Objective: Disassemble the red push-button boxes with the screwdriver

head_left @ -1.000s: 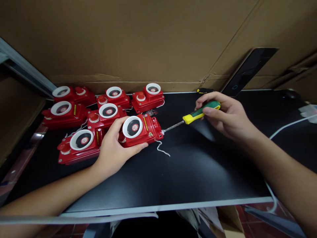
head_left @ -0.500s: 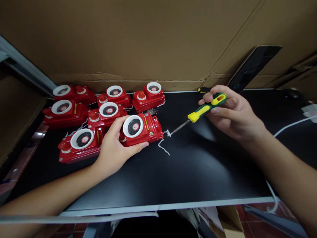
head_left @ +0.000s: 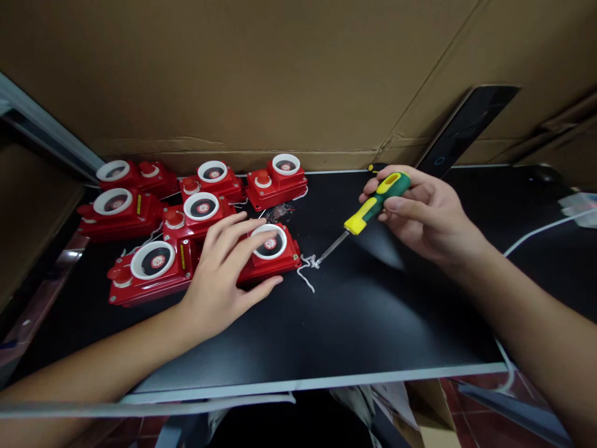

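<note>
A red alarm unit [head_left: 268, 267] with a white-ringed round sounder lies face up on the black tabletop. My left hand [head_left: 221, 274] rests over its left end with fingers spread, the thumb along the near side; this hides part of the unit. My right hand [head_left: 429, 214] is closed round the handle of a yellow and green screwdriver [head_left: 368, 211]. The screwdriver's shaft slants down to the left, its tip at a small tangle of white string [head_left: 311, 263] by the unit's right end.
Several similar red alarm units [head_left: 158, 261] stand grouped at the left. Dark crumbs [head_left: 280, 213] lie behind the handled unit. A phone-like black slab [head_left: 466, 130] leans on the cardboard wall [head_left: 280, 74]. A white cable [head_left: 541, 231] runs along the right.
The alarm unit has settled flatter on the table, and my left hand has loosened, its fingers now spread over the top. My right hand has shifted slightly left and down with the screwdriver.
</note>
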### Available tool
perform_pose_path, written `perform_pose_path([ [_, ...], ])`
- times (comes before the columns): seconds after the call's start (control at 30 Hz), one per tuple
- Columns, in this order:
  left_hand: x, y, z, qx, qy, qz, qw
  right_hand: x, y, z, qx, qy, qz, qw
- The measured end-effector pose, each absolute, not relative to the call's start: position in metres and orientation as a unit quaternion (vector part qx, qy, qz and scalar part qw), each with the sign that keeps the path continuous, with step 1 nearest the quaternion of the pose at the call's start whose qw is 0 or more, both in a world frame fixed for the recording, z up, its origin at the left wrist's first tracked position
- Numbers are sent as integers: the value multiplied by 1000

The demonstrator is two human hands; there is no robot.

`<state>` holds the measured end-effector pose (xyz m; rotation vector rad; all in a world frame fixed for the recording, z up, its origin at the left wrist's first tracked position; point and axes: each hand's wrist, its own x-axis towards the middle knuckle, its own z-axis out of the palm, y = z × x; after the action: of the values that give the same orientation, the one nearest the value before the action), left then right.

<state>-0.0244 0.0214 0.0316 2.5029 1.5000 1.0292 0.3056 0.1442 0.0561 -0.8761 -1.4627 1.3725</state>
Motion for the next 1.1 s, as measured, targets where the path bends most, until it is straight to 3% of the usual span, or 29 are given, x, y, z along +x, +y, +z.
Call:
perform_pose_path([
  [0.13,-24,16,33,847,408,340,-27,294,131,57,-339,-587,590,438],
  [0.53,-23,14,35,850,393,350,11,279,117,51,-306,-551,652,421],
  [0.9,-18,16,35,855,349,384,12,276,116,58,-315,-515,631,487],
  [0.97,-17,16,35,853,345,392,7,273,106,59,-306,-549,650,427],
  [1.1,-15,15,34,856,333,396,-7,259,83,61,-335,-610,695,182],
])
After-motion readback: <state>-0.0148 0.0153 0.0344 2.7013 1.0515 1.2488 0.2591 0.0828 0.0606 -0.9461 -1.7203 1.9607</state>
